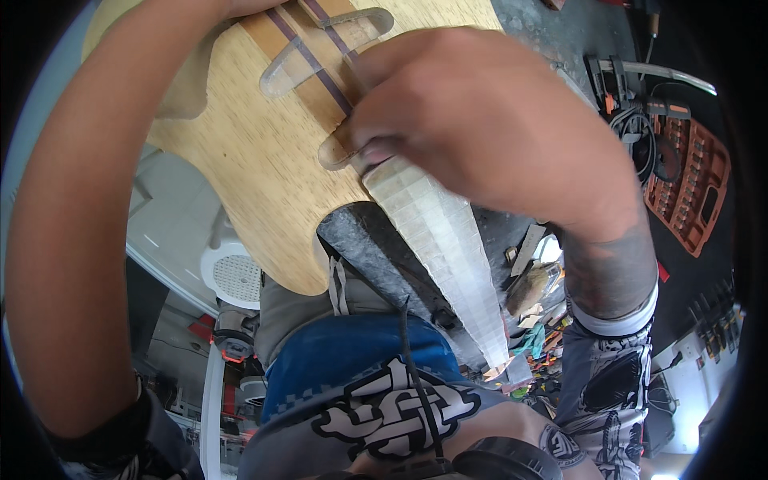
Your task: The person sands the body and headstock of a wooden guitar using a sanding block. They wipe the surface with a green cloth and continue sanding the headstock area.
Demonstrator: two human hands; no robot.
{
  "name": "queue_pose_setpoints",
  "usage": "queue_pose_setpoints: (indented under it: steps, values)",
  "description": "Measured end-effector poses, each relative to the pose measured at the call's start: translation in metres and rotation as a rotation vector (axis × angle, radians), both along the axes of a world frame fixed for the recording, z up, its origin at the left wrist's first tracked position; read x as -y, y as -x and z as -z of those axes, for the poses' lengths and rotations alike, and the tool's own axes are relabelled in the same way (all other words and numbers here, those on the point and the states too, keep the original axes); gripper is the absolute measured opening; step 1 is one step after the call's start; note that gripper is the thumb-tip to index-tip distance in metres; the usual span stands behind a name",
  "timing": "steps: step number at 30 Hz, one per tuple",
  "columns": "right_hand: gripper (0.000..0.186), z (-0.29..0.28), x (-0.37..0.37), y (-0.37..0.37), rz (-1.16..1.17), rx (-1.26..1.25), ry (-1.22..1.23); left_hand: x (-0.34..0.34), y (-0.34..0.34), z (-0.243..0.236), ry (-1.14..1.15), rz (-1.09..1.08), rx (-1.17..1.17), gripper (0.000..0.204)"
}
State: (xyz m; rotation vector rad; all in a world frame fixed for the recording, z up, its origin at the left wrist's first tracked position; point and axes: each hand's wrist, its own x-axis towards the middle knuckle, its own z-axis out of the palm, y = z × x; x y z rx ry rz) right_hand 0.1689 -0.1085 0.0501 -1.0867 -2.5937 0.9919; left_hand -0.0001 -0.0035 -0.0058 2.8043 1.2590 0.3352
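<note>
In the head view, a pale wood guitar body (256, 180) lies tilted in front of the person, with its curvy lower end near their lap. Two purple stripes (329, 78) run along its brown middle, and rounded holes are cut into the wood. A long neck (440, 248), wrapped in whitish tape, slants down and to the right from the body. The right hand (472, 112) is over the body, right by the top end of the neck. It is blurry, and its fingers are bent in; I cannot tell if it has hold of something. Only a bit of the left hand (253, 6) shows at the top edge, so I cannot tell how far open it is or what it holds. An orange tool case (698, 210) lies open at the far right.
</note>
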Motion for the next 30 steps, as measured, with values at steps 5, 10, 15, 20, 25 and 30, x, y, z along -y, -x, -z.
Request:
queue_pose_setpoints:
  steps: [5, 10, 15, 20, 25, 30]
  values:
    - [0.009, 0.006, 0.005, -0.009, 0.046, 0.051, -0.055, -0.014, 0.005, 0.007, 0.026, 0.018, -0.006, 0.071]
    - [0.011, 0.003, 0.004, -0.007, 0.049, 0.147, -0.032, -0.001, -0.001, -0.003, 0.032, 0.014, 0.011, 0.07]
    - [0.008, 0.001, 0.003, -0.006, 0.078, 0.147, 0.001, -0.003, 0.003, -0.002, 0.038, 0.024, 0.008, 0.071]
    - [0.008, 0.0, 0.003, -0.01, 0.035, 0.158, -0.002, 0.0, 0.002, -0.006, 0.044, 0.0, -0.011, 0.07]
    - [0.008, 0.001, 0.003, -0.008, 0.068, 0.154, 0.027, 0.0, 0.003, -0.006, 0.039, 0.012, 0.006, 0.07]
    - [0.006, 0.0, 0.002, -0.014, 0.085, 0.156, 0.008, -0.001, 0.003, -0.008, 0.052, 0.016, 0.015, 0.069]
